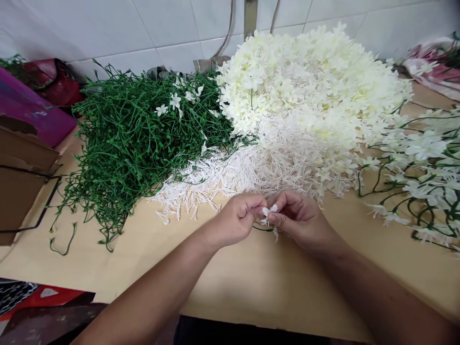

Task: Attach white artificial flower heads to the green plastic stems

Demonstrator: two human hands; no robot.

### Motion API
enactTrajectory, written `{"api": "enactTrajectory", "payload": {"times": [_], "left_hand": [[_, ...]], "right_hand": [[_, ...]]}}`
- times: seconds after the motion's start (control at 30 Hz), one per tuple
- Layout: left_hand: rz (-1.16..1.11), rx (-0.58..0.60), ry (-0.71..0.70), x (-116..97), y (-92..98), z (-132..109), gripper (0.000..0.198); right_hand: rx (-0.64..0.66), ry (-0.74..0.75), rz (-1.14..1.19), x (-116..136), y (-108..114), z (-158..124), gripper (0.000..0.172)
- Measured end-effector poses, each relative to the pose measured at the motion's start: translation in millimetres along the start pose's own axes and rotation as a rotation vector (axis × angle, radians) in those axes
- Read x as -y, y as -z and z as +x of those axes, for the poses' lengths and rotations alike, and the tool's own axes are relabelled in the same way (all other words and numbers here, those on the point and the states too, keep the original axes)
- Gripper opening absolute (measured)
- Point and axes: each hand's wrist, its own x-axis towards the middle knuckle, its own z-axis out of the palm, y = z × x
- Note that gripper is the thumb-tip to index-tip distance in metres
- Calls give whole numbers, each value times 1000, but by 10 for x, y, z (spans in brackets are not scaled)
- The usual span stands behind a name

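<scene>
My left hand [239, 218] and my right hand [296, 218] meet over the wooden table [251, 282], fingers pinched together. Between them sits a small white artificial flower [269, 211], and a thin green stem [264, 229] trails below the fingers. Just beyond my hands lies a spread of white plastic stamens [244, 172]. Behind that rises a big heap of cream-white flower heads [309, 81]. A tangled pile of green plastic stems [132, 139] lies to the left.
Finished stems with white flowers [420, 172] lie at the right. A brown cardboard box [21, 177] and a purple bag [32, 110] stand at the left edge. A white tiled wall [143, 28] closes the back. Pink wrapping [434, 62] lies far right.
</scene>
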Motion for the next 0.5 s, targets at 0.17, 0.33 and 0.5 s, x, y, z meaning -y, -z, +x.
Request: {"api": "enactTrajectory", "payload": {"times": [0.17,0.33,0.5], "left_hand": [[-64,-4,83,-13,-4,12,30],[-139,59,162,-86,51,7,28],[-141,126,157,-140,105,-2,30]], "right_hand": [[-32,-16,-15,36,-7,22,31],[29,-56,92,59,62,27,29],[168,-89,224,62,120,22,21]]}}
